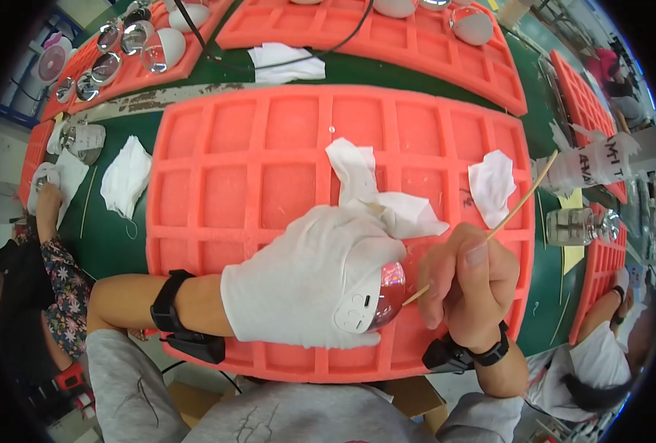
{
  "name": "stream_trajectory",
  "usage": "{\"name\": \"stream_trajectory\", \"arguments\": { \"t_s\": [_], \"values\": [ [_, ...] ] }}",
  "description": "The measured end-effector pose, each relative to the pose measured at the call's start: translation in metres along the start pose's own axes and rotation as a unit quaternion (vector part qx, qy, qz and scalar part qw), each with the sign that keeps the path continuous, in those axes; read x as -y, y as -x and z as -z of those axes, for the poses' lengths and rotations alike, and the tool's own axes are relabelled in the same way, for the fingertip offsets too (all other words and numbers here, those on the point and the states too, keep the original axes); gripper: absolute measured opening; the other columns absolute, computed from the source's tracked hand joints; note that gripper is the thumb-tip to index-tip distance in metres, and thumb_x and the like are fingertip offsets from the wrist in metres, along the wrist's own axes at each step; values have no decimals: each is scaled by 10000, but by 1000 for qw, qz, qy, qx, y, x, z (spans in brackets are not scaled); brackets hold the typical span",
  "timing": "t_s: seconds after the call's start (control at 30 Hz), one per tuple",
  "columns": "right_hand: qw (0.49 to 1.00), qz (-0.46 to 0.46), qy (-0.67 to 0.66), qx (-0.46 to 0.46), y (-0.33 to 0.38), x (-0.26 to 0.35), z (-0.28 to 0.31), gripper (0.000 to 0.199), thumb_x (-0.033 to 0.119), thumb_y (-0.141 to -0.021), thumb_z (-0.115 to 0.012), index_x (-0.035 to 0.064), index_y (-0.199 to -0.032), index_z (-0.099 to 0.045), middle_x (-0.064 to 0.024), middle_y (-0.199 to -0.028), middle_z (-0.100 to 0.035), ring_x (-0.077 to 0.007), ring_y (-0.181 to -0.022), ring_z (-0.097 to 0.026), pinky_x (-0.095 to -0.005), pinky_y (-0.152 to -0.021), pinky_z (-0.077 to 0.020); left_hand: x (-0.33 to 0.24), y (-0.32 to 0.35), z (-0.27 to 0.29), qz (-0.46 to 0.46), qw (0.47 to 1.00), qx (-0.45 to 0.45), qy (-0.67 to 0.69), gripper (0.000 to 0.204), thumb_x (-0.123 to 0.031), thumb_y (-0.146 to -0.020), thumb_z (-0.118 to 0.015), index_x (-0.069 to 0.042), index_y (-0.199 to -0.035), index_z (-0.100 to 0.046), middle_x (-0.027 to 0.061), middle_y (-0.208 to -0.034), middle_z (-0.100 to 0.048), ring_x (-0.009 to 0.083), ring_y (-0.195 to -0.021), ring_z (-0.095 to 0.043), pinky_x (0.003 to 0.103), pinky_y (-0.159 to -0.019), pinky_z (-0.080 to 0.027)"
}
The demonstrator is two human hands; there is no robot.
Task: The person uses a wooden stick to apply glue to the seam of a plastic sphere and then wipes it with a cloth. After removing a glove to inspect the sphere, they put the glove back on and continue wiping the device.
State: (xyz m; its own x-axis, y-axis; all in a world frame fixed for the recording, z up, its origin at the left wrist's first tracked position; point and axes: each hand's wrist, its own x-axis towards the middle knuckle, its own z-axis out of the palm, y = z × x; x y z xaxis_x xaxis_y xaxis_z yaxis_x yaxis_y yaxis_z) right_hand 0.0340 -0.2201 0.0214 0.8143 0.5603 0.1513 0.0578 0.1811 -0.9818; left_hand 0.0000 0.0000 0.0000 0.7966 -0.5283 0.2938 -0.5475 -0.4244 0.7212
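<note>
White-and-clear round device (376, 306) sits in the gloved left hand (306, 277), whose fingers wrap it above the red foam tray (228, 190). The bare right hand (472, 280) pinches a thin wooden stick (523, 198), its lower tip at the device's clear dome. White cloth (356, 173) lies just beyond the glove.

A green table (117, 247) carries coral foam trays (416, 133), white cloths (127, 177) and bottles (568, 226).
</note>
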Motion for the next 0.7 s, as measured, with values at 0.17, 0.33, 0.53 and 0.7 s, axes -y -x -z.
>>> {"name": "stream_trajectory", "arguments": {
  "t_s": [0.17, 0.33, 0.53, 0.7],
  "values": [
    [999, 5, -32, -37, 0, -2, -4, 409, 171, -1112, -378, -7, -797, -569, -41, -560, -546, -66, -441, -431, -249, -430, -339, -2, -4, 7, 9, 999, 25, 21, 765, -363, -656, -908, -90, -1278, -555, 109, -1176, -565, 330, -1143, -548, 464, -971, -416],
    [999, 29, -6, -29, -3, 2, 0, 441, 240, -1121, -359, 11, -782, -523, -48, -567, -522, -82, -407, -423, -246, -402, -329, 5, -7, 6, 8, 995, 33, 98, 449, -299, -878, -701, -86, -1249, -566, 134, -1224, -550, 354, -1141, -525, 480, -977, -408],
    [1000, 16, 0, -17, -3, 3, -4, 457, 282, -1125, -352, 20, -783, -503, -52, -558, -512, -92, -387, -412, -251, -392, -324, 11, -3, 10, -5, 990, 56, 131, 374, -317, -1025, -461, -85, -1304, -551, 157, -1279, -537, 370, -1220, -493, 485, -1053, -347],
    [1000, -8, -5, 9, -5, 5, -3, 465, 283, -1125, -353, 16, -775, -505, -59, -551, -527, -92, -388, -407, -250, -392, -311, 10, -1, 9, -3, 990, 46, 132, 440, -381, -1031, -440, -82, -1341, -532, 169, -1287, -528, 384, -1260, -473, 486, -1089, -310]
  ]
}}
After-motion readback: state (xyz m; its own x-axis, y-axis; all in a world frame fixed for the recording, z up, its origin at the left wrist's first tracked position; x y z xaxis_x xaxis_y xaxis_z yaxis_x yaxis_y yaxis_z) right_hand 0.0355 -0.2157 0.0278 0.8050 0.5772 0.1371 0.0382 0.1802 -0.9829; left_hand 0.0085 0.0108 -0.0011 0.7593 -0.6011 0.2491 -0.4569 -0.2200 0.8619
